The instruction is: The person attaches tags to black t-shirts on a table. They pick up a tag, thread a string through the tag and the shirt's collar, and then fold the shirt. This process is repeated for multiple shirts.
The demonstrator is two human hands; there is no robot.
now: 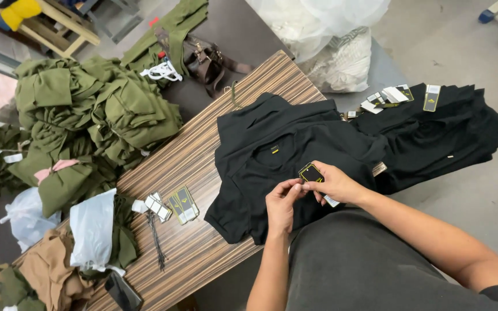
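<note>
A black shirt (272,155) lies spread on the striped wooden table (203,150). Just above its lower hem, my right hand (334,183) holds a small black tag with a yellow edge (310,173). My left hand (281,203) pinches at the tag's lower left corner, fingertips meeting those of the right hand. A small yellow mark (274,150) shows on the shirt's chest.
More black garments (433,132) with several hang tags (393,95) lie to the right. Olive green garments (87,115) are piled at the left. Tag stacks (181,204), black ties (157,242), a plastic bag (92,230) and a brown bag (203,60) are nearby.
</note>
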